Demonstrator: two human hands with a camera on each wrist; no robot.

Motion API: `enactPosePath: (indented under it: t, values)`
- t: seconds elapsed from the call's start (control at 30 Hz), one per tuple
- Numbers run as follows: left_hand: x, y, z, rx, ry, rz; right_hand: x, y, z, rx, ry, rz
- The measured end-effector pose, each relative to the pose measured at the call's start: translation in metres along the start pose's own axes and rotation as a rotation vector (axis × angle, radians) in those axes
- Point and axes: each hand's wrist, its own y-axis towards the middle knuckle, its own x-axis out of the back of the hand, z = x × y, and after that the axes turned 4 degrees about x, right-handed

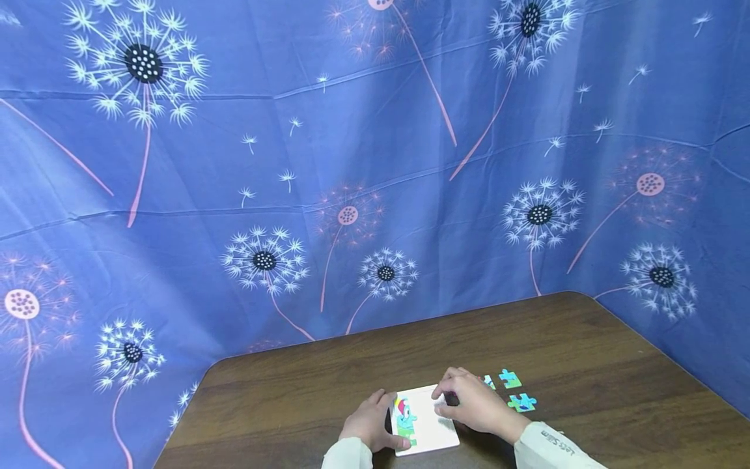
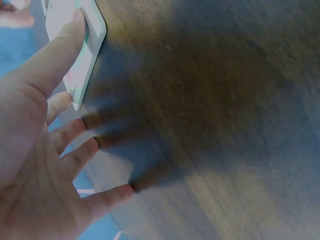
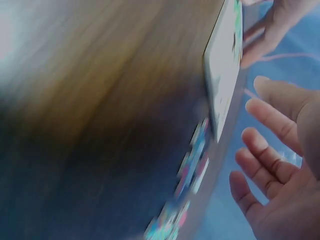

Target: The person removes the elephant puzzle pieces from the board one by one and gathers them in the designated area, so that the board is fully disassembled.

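A white puzzle tray (image 1: pixel 432 440) lies on the table with joined colourful jigsaw pieces (image 1: pixel 405 418) along its left side. My left hand (image 1: pixel 370 423) rests at the tray's left edge. In the left wrist view, that hand's straight thumb presses on the tray (image 2: pixel 95 37), one finger touches its edge and the others spread over the table. My right hand (image 1: pixel 473 400) hovers over the tray's right side, fingers loosely bent. In the right wrist view, the right hand (image 3: pixel 290 165) shows parted fingers with nothing between them, beside the tray (image 3: pixel 224 65).
Loose jigsaw pieces lie right of the tray: one blue-green piece (image 1: pixel 510 378), another piece (image 1: pixel 523 402) nearer me, and a partly hidden piece (image 1: pixel 489 382) behind the right hand. The brown wooden table (image 1: pixel 305 384) ends at a blue dandelion-print cloth (image 1: pixel 410 163).
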Motion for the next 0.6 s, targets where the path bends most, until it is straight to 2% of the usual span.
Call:
enactPosePath:
  t: [0.23, 0.37, 0.6]
  values:
    - [-0.002, -0.001, -0.001, -0.001, 0.029, -0.041, -0.017, 0.020, 0.015, 0.003, -0.070, -0.017]
    - [-0.002, -0.003, -0.002, -0.004, 0.043, -0.060, -0.024, 0.028, 0.019, 0.003, -0.074, -0.014]
    - [-0.002, -0.006, -0.004, -0.013, 0.047, -0.062, -0.033, 0.035, 0.024, 0.029, -0.114, -0.049]
